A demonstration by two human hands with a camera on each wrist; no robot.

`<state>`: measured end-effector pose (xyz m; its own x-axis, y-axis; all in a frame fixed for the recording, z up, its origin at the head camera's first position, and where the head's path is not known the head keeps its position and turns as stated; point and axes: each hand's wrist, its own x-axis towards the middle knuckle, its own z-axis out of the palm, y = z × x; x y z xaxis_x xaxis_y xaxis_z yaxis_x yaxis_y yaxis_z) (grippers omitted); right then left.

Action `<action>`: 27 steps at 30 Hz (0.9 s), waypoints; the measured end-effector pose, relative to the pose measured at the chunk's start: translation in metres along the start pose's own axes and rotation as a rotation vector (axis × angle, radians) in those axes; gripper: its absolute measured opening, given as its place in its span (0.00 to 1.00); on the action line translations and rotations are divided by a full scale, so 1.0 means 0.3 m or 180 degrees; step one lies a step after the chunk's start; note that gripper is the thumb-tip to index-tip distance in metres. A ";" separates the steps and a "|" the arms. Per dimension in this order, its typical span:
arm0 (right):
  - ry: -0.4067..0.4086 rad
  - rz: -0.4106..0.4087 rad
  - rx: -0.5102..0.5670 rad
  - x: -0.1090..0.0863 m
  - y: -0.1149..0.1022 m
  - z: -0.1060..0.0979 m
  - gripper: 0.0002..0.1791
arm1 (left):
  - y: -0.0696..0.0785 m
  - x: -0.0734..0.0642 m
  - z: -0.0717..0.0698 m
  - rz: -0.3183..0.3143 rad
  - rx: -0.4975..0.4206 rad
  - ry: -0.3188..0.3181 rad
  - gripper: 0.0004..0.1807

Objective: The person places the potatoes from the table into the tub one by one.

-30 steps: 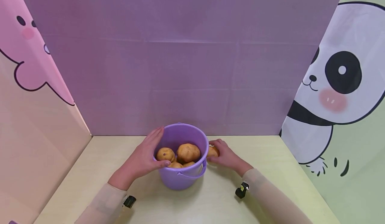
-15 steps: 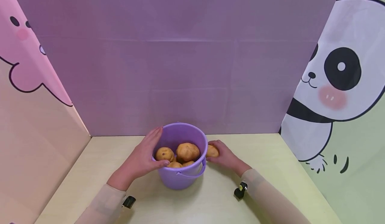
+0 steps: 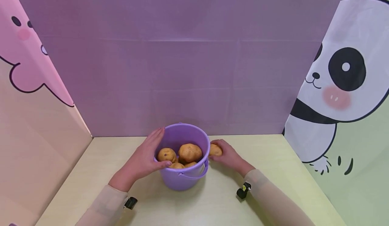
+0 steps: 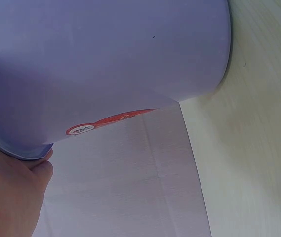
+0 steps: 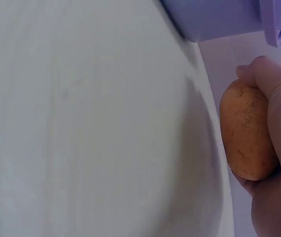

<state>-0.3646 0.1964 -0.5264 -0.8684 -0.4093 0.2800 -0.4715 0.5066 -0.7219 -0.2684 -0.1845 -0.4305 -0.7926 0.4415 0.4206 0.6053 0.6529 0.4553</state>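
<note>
A purple bucket [image 3: 182, 180] stands upright on the table in the head view, with several potatoes [image 3: 189, 152] inside. My left hand [image 3: 146, 157] holds its left rim, the thumb reaching over the near edge and the fingers along the far left side. Part of that hand [image 4: 12, 190] shows at the rim in the left wrist view. To the bucket's right, my right hand [image 3: 229, 156] grips one more potato [image 3: 216, 149] between thumb and fingers. In the right wrist view this potato [image 5: 246, 131] appears off the tabletop, its far side hidden by the hand.
The bucket's handle [image 3: 199, 177] hangs down at its front right. A pale wooden table [image 3: 225, 202] lies underneath. Behind it rises a purple backdrop [image 3: 188, 60], with printed side panels left and right, one bearing a panda [image 3: 322, 84]. Both wrists wear small black cameras [image 3: 130, 203].
My right hand has shifted very slightly up with its potato beside the bucket. The left hand keeps its hold on the rim, and the head view has moved a little.
</note>
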 end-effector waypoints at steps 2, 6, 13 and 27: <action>0.0020 0.0019 0.0058 0.001 -0.009 -0.010 0.30 | 0.001 0.000 -0.001 0.0002 -0.0009 0.0009 0.64; 0.0062 0.0024 0.0162 0.003 -0.029 -0.032 0.31 | 0.000 0.000 -0.001 -0.0006 0.0002 0.0013 0.63; 0.0179 0.0070 0.0196 -0.002 -0.057 -0.075 0.31 | 0.003 0.000 -0.002 -0.0033 0.0007 -0.0020 0.63; 0.0346 -0.0146 0.0241 -0.001 -0.141 -0.133 0.28 | 0.002 -0.002 -0.001 -0.0028 0.0037 -0.0008 0.63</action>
<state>-0.3506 0.2052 -0.4706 -0.8596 -0.3441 0.3778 -0.5018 0.4287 -0.7513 -0.2674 -0.1846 -0.4303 -0.7980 0.4372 0.4148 0.5975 0.6638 0.4498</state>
